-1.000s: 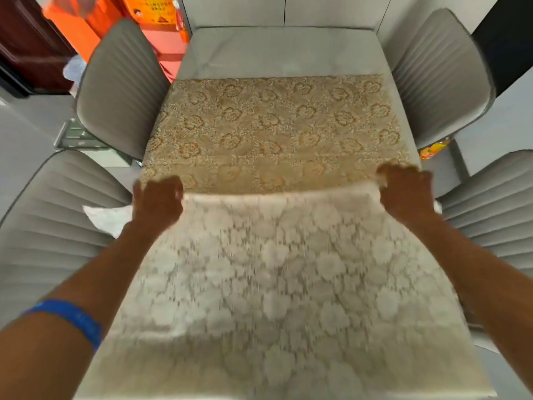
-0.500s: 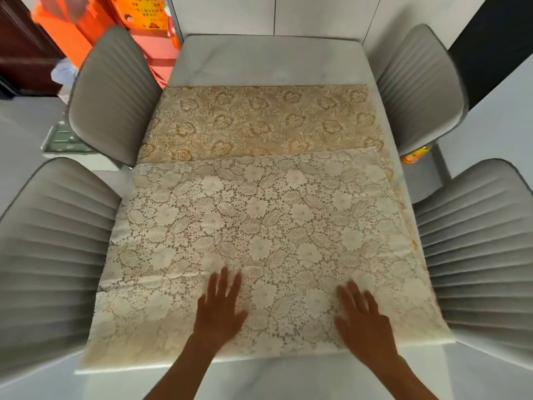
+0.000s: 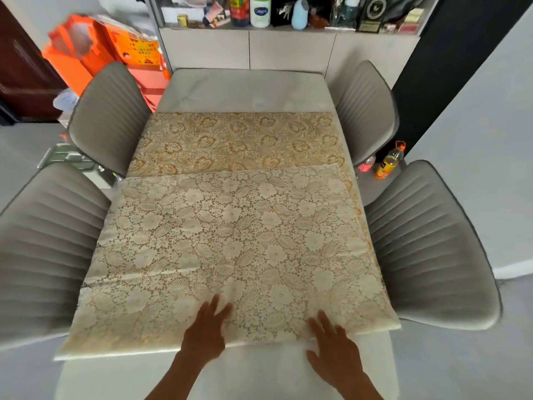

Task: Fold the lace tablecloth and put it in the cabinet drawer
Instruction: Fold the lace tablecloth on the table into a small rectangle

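Observation:
The cream lace tablecloth point(image 3: 230, 241) with a flower pattern lies flat on the table, its near part folded over the far part. Beyond the fold, the golden floral surface point(image 3: 236, 140) shows. My left hand point(image 3: 206, 333) rests flat, fingers spread, on the cloth's near edge at the middle. My right hand point(image 3: 331, 347) lies flat on the same edge, further right, half on the bare table. Neither hand grips anything.
The pale table point(image 3: 245, 88) is ringed by several grey ribbed chairs: far left point(image 3: 109, 116), far right point(image 3: 366, 108), near left point(image 3: 43, 243), near right point(image 3: 427, 243). A beige cabinet point(image 3: 288, 50) with a cluttered shelf stands behind. An orange bottle point(image 3: 389, 160) sits on the floor at right; orange bags point(image 3: 95, 50) at left.
A second ago both hands carried the cloth's edge forward over the far part. They let go, drew back to the near edge, and now press flat there.

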